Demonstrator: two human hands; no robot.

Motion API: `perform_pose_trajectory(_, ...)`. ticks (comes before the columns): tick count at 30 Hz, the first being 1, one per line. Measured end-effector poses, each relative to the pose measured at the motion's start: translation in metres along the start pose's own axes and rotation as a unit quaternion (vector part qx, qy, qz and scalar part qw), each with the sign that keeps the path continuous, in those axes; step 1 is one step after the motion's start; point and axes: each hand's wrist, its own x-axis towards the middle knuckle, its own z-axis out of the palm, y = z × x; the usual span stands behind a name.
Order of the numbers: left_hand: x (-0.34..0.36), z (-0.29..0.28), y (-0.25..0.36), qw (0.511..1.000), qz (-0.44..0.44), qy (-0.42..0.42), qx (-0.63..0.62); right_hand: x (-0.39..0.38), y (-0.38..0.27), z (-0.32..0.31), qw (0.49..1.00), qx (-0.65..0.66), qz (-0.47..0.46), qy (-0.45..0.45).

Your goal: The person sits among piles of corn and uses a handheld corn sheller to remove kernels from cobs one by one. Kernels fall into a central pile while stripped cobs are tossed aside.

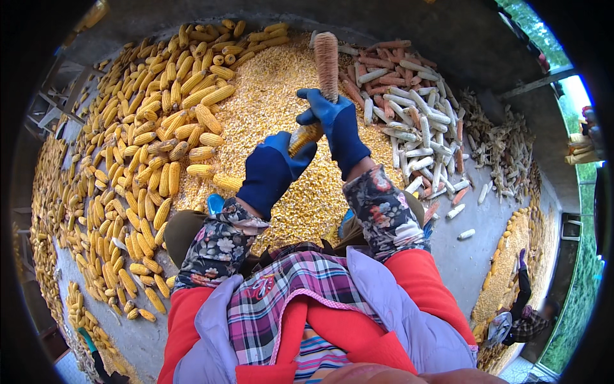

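Observation:
My left hand (pixel 276 163), in a blue rubber-coated glove, is closed around a partly shelled ear of corn (pixel 303 139) with some yellow kernels still on it. Just above and to the right, my right hand (pixel 336 121), gloved the same way, grips a bare reddish corncob (pixel 326 61) that points up and away from me. The two hands are close together, and the upper end of the ear meets the right glove. Beneath them spreads a heap of loose yellow kernels (pixel 275 80). What the right palm covers is hidden.
Unshelled ears (pixel 147 128) lie in a wide pile to the left. Stripped white and red cobs (pixel 416 115) are heaped at the right, with dry husks (pixel 499 141) beyond. Another person (pixel 527 320) is by more kernels at lower right; a green-gloved hand (pixel 87 339) shows at lower left.

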Motion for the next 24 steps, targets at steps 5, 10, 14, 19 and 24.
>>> perform_pose_trajectory(5,0.008,-0.002,-0.018,0.881,-0.126,-0.155,-0.429,-0.004,-0.013,-0.024,0.979,0.084,-0.126,-0.137)
perform_pose_trajectory(10,-0.001,-0.027,-0.006,0.686,-0.126,-0.299,-0.651,-0.008,-0.003,-0.021,0.922,0.247,-0.047,-0.294)
perform_pose_trajectory(14,-0.003,-0.030,-0.010,0.729,-0.109,-0.352,-0.577,-0.018,-0.002,-0.016,0.925,0.241,0.012,-0.294)
perform_pose_trajectory(19,0.002,0.004,-0.025,0.966,-0.089,-0.215,-0.113,0.003,0.022,-0.007,0.994,-0.058,0.040,-0.078)
perform_pose_trajectory(24,-0.015,0.040,-0.021,0.978,-0.056,-0.195,0.053,0.000,0.074,0.032,0.948,-0.314,-0.011,-0.043)
